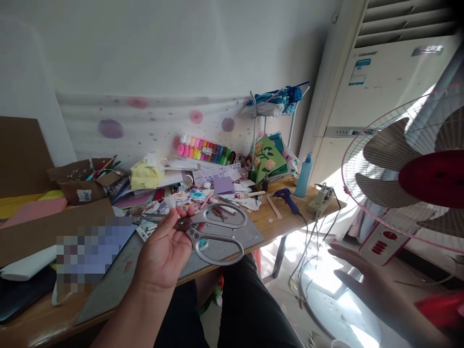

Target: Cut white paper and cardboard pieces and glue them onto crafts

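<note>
My left hand (165, 251) is closed around the blades and pivot of a pair of grey metal scissors (195, 236). Both big loop handles point to the right and stand apart, over the front edge of the desk. Behind them, a grey cutting mat (252, 234) lies under scattered paper scraps and stickers. Off to the right, my right hand (373, 278) hangs in the air beside the desk, near the fan's control panel. It is slightly blurred, with fingers stretched out and nothing in it.
A purple glue gun (287, 199), a blue bottle (303, 178) and a power strip (321, 200) sit at the desk's right end, cords dangling. A red fan (427, 179) stands close on the right. Cardboard box (85, 193) and colored clay set (206, 151) are further back.
</note>
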The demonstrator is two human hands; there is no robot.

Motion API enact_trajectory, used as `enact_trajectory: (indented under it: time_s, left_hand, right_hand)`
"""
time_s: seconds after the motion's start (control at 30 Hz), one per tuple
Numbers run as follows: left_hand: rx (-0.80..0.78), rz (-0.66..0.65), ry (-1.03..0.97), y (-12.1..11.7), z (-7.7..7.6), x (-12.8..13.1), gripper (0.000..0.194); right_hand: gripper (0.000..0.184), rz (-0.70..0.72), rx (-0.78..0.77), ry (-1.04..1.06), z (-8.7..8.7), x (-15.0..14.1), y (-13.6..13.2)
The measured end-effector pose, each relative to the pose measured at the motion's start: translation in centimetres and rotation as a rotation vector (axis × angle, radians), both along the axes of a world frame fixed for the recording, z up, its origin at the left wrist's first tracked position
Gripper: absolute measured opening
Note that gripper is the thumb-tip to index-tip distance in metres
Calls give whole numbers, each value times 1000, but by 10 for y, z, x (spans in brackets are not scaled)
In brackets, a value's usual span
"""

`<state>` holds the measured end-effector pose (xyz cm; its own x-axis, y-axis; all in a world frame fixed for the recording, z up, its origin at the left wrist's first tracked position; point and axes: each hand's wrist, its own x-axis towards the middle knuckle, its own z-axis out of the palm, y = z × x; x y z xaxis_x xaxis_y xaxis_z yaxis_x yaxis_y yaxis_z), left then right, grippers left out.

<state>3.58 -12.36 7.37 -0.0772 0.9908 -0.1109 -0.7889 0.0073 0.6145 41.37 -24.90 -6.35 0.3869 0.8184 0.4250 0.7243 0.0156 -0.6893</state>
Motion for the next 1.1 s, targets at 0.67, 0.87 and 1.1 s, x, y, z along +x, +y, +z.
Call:
enact_trajectory:
  time_s: [0.67,0.87,1.1]
  left_hand:
    - [-130,-65,152,-10,-33,-2,24]
    - [-123,-154,170,-1,-45,10,22]
    - [-41,-139,180,3,-52,1,4]
  right_hand:
    - [23,466,40,1180,49,-123,68]
    - [41,580,-212,925,45,-144,76]
    - [32,459,-235,0,53,-165,89]
